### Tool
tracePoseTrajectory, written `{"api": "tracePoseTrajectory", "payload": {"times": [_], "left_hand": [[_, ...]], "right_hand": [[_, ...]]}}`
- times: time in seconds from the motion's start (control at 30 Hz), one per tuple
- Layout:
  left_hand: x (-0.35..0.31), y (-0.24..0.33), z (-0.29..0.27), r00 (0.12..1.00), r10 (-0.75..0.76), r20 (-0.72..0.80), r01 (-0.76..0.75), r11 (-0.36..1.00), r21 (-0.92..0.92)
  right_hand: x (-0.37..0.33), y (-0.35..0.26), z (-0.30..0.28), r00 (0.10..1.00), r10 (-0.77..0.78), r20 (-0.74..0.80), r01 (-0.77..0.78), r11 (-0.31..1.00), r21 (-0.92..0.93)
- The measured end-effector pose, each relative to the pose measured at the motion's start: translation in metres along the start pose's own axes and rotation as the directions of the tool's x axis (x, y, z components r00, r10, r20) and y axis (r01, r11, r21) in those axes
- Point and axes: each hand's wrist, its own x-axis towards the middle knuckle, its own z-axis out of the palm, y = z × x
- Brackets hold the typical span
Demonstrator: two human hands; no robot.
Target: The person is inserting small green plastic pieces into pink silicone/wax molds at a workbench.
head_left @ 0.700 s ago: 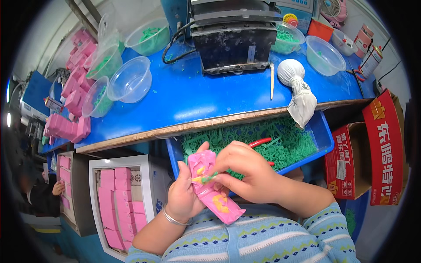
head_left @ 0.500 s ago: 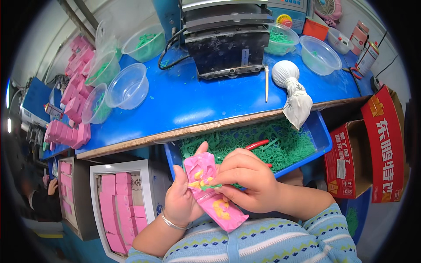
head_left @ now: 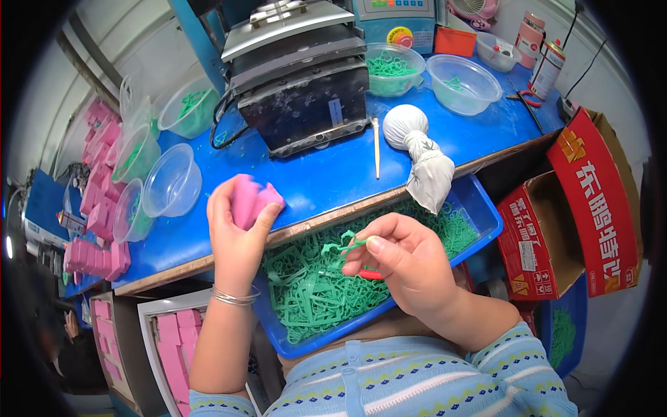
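Observation:
My left hand (head_left: 236, 222) grips a folded pink soft piece (head_left: 251, 201) at the edge of the blue tabletop; its yellow-patterned face does not show. My right hand (head_left: 406, 260) pinches a thin green scrap (head_left: 344, 242) between thumb and fingertips. Below it, a blue tray (head_left: 295, 347) holds a tangle of green strips (head_left: 306, 299). A red-handled thing (head_left: 372, 274) lies partly hidden among these strips, next to my right hand.
A black machine (head_left: 302, 97) stands on the blue table (head_left: 319, 177). Near it are a wooden stick (head_left: 376, 149), a tied white cloth bag (head_left: 424, 156) and clear bowls (head_left: 462, 87). Pink blocks (head_left: 94, 258) are piled left, a red carton (head_left: 542, 243) stands right; a person's hand shows far left.
My left hand has carried the pink piece up and left to the table edge, folding it. My right hand has come away from it with the green scrap. The view has shifted.

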Motion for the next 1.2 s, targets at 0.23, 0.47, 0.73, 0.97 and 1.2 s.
{"api": "tracePoseTrajectory", "payload": {"times": [0.23, 0.47, 0.73, 0.97, 1.2], "left_hand": [[-0.032, 0.054, 0.004, 0.884, 0.345, 0.317, -0.403, 0.905, 0.138], [-0.066, 0.055, 0.005, 0.917, 0.355, 0.182, -0.383, 0.912, 0.146], [-0.093, 0.046, 0.003, 0.663, 0.734, 0.149, -0.616, 0.421, 0.666], [-0.094, 0.037, 0.007, 0.980, 0.192, 0.053, -0.183, 0.972, -0.146], [-0.095, 0.037, 0.009, 0.974, 0.094, 0.206, -0.039, 0.966, -0.255]], "right_hand": [[0.000, 0.007, 0.000, 0.997, -0.069, -0.018, 0.057, 0.921, -0.385], [0.002, 0.012, 0.003, 0.792, -0.460, 0.401, 0.556, 0.270, -0.787], [-0.004, 0.016, 0.013, 0.786, -0.421, 0.452, 0.514, 0.038, -0.857], [-0.003, 0.012, -0.001, 0.925, -0.211, 0.315, 0.368, 0.301, -0.880], [0.003, 0.015, 0.003, 0.786, -0.269, 0.557, 0.613, 0.219, -0.759]]}}
